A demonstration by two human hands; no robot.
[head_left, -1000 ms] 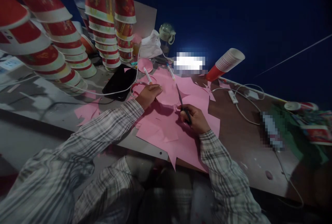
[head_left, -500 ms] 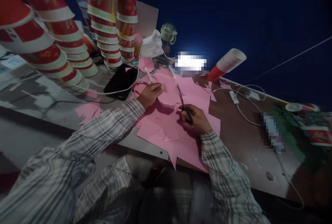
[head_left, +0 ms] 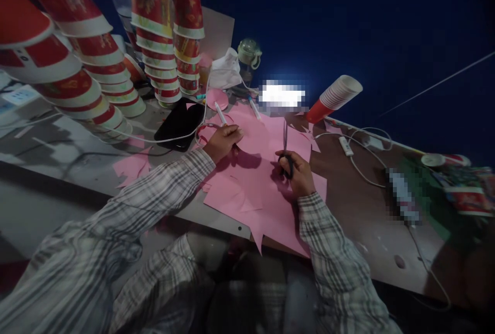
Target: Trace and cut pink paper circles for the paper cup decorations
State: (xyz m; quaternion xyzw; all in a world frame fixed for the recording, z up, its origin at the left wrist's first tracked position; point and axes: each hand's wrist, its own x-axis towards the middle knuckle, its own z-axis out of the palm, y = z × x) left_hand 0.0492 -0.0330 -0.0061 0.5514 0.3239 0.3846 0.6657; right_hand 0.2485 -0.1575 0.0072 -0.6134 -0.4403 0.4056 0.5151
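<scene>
My left hand is closed, thumb on top, pinching the edge of a pink paper piece with a curved lower edge. My right hand grips a pair of scissors with dark handles, to the right of that piece. The blades point away from me and look nearly closed, apart from the held paper. Beneath both hands lies a larger pink paper sheet, its front corner hanging over the table edge. Two white markers lie beyond my hands: one marker near my left hand, another marker farther back.
Tall stacks of red paper cups rise at the left. A black phone lies before them, crossed by a white cable. Another cup stack leans at the back right. Pink scraps lie left; a lidded bottle stands behind.
My right hand has moved slightly right with the scissors, taking the blades away from the held paper and turning them more upright. My left hand has stayed nearly in place.
</scene>
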